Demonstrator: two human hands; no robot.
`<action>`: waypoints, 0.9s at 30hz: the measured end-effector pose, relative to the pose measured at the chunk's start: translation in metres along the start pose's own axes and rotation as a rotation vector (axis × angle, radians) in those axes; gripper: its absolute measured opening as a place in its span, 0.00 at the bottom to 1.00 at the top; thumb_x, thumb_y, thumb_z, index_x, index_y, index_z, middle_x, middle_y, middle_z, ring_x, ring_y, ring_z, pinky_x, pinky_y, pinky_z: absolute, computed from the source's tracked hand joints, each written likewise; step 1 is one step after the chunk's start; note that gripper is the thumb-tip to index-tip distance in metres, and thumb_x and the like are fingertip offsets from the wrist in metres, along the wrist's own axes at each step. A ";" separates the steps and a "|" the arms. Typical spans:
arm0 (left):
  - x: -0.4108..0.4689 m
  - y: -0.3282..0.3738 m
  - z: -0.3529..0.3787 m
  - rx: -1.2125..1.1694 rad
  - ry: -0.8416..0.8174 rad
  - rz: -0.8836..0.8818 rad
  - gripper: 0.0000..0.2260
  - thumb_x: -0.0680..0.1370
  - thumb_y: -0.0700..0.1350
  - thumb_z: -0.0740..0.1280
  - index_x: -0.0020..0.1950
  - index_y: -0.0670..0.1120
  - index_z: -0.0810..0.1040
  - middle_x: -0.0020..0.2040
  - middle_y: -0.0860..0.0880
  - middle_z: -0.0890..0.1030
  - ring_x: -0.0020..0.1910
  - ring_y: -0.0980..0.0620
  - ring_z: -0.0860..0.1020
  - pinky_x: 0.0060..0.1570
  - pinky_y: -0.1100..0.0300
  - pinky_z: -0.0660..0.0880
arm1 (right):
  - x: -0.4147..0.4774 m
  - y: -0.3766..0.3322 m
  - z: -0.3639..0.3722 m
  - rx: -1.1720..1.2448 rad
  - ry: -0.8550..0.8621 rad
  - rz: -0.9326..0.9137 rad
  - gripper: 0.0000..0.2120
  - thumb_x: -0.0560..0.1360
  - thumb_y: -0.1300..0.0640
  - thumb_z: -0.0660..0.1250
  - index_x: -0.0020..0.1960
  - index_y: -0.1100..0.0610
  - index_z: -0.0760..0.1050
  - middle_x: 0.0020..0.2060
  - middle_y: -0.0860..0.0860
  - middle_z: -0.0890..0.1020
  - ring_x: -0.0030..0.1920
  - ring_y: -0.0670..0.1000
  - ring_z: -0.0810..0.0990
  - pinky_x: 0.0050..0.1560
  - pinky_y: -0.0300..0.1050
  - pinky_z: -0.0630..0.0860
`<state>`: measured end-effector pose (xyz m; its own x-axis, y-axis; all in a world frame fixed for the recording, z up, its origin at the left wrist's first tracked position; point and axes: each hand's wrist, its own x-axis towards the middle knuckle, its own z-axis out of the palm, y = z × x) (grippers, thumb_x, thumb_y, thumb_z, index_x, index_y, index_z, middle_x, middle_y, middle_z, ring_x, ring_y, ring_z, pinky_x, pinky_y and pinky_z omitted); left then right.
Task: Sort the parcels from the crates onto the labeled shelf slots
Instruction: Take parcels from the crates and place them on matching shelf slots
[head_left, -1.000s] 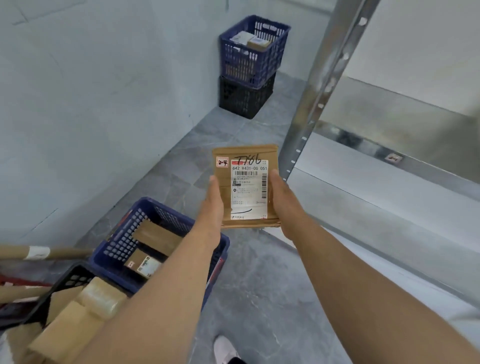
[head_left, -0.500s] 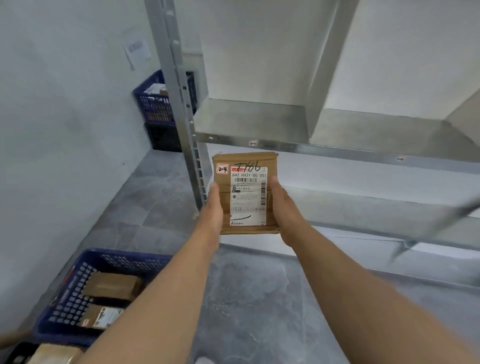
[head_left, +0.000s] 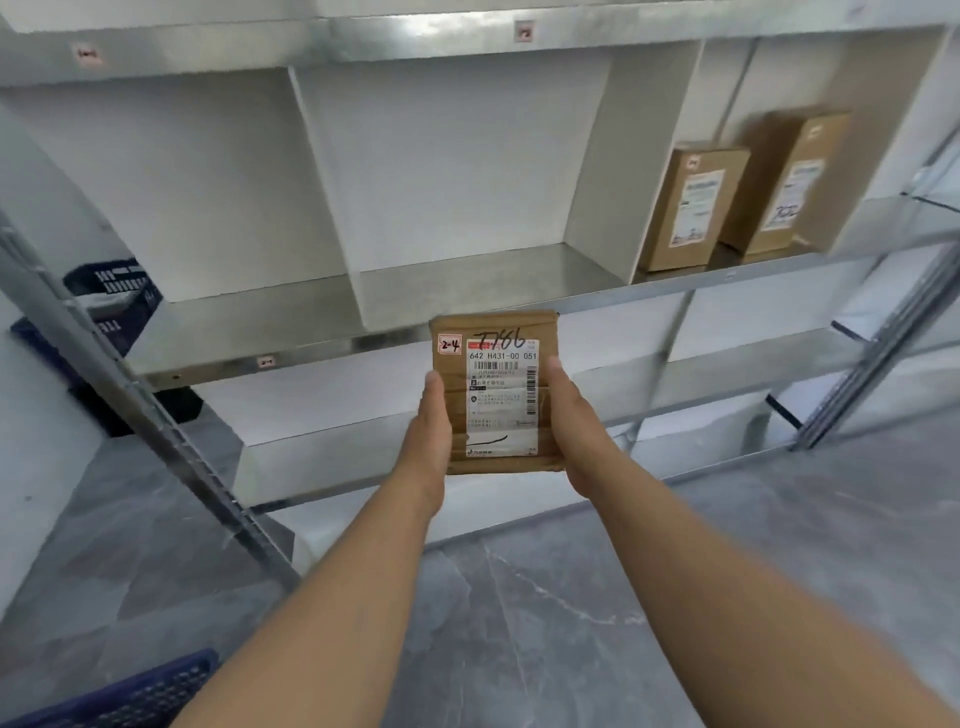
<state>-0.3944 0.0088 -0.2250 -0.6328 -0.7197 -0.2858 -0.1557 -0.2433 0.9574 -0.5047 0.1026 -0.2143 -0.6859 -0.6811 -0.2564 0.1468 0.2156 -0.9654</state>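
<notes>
Centre of frame: parcel (head_left: 496, 392), a flat brown carton held upright with its label facing the camera, in front of the shelf rail and apart from it. The sticker (head_left: 449, 344) at its upper left reads 2-4.

Left hand (head_left: 428, 426): grips the parcel's left edge, thumb straight up the front. The other fingers are behind the carton and cannot be seen.

Right hand (head_left: 576, 431): grips the right edge the same way, its fingers likewise hidden.

Upper half: metal shelf (head_left: 467, 280), split by white dividers into slots. A small tag (head_left: 265, 361) sits on the rail left of the parcel, too blurred to read.

Upper right: two boxes (head_left: 691, 208) stand upright side by side in one slot.

Lower left corner: rim of a blue crate (head_left: 130, 696).

Step in hand, as judged: the code is being read and the slot sought. The next move calls for finding the rail tag marked 2-4, carrying the parcel across to it, and standing it inside between the dividers.
</notes>
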 end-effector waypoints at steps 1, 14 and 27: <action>-0.001 0.002 0.016 0.014 -0.027 0.004 0.30 0.80 0.66 0.42 0.62 0.56 0.79 0.57 0.49 0.84 0.58 0.48 0.81 0.67 0.43 0.70 | -0.004 -0.001 -0.015 0.020 0.028 -0.010 0.25 0.81 0.36 0.44 0.49 0.41 0.78 0.49 0.47 0.84 0.53 0.51 0.82 0.59 0.55 0.77; 0.018 0.032 0.190 0.176 -0.445 0.026 0.30 0.81 0.66 0.42 0.62 0.55 0.80 0.57 0.48 0.84 0.57 0.47 0.81 0.66 0.43 0.71 | -0.030 -0.008 -0.174 0.200 0.461 -0.016 0.27 0.79 0.34 0.45 0.49 0.43 0.81 0.49 0.48 0.85 0.52 0.52 0.83 0.59 0.57 0.77; 0.036 0.056 0.310 0.244 -0.822 0.096 0.28 0.81 0.65 0.42 0.65 0.58 0.77 0.60 0.50 0.82 0.59 0.49 0.80 0.66 0.46 0.72 | -0.052 -0.027 -0.267 0.275 0.844 -0.058 0.25 0.81 0.36 0.46 0.45 0.44 0.79 0.44 0.46 0.84 0.48 0.50 0.83 0.55 0.53 0.79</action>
<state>-0.6616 0.1708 -0.1683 -0.9850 -0.0078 -0.1722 -0.1723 0.0085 0.9850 -0.6633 0.3186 -0.1620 -0.9784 0.0806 -0.1904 0.1866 -0.0528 -0.9810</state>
